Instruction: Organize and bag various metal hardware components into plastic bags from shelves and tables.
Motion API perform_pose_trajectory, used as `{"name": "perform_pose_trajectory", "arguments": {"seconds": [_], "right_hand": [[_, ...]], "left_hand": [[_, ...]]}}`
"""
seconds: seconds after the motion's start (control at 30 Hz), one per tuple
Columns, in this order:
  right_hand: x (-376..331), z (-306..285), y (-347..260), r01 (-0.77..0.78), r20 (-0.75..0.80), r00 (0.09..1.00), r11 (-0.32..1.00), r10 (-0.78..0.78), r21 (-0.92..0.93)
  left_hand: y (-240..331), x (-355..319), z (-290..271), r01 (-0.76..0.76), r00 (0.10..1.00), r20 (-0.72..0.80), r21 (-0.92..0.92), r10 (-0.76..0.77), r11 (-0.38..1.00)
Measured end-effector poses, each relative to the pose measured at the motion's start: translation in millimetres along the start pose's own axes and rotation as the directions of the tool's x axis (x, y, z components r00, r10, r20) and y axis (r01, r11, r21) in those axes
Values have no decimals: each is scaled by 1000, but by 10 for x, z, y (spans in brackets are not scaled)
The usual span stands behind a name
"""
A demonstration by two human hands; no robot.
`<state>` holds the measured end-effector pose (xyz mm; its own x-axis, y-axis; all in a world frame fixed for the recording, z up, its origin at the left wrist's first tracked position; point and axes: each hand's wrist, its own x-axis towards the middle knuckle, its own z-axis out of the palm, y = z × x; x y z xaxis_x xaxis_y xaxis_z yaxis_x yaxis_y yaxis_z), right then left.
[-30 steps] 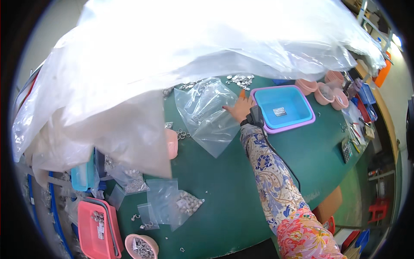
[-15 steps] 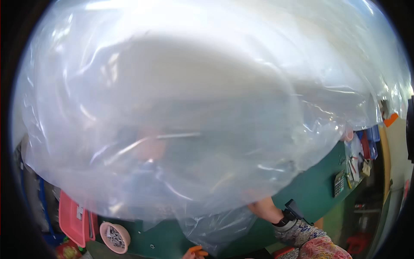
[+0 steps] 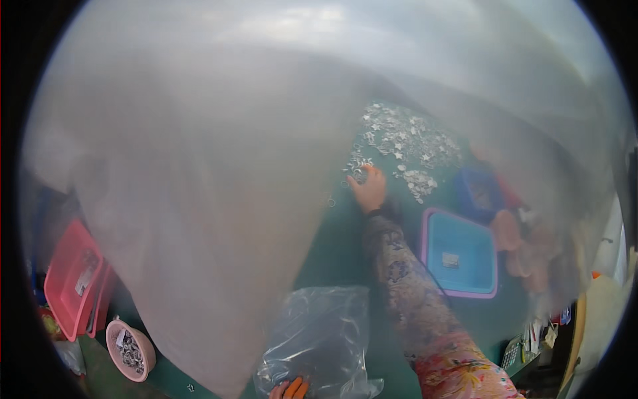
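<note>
Lifted aside, clear sheet [image 3: 199, 219] uncovers right hand [image 3: 369, 189] — open on silver pieces [image 3: 405, 149]; left hand's grip unclear.

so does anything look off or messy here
Yes. A big translucent plastic sheet hangs right in front of the camera and veils most of the view. Beyond it, small silvery metal pieces lie scattered loose on the green table, where the right hand touches them.

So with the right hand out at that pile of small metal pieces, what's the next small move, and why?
Probably close the fingers on a few pieces. The right hand lies open at the near edge of the scattered metal pieces on the green table, and the turquoise tray beside the forearm is nearly empty.
</note>
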<state>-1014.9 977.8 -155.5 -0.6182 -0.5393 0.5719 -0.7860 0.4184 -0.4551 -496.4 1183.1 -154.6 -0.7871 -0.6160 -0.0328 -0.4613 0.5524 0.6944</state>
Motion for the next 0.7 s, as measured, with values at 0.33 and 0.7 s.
{"name": "perform_pose_trajectory", "arguments": {"seconds": [0.33, 0.7], "right_hand": [[-291, 667, 262, -101, -135, 985, 994, 104, 33], [-384, 535, -412, 95, 54, 994, 995, -97, 40]], "left_hand": [[177, -90, -154, 5, 998, -63, -40, -8, 999], [149, -34, -201, 21, 1000, 2, -5, -21, 1000]]}}
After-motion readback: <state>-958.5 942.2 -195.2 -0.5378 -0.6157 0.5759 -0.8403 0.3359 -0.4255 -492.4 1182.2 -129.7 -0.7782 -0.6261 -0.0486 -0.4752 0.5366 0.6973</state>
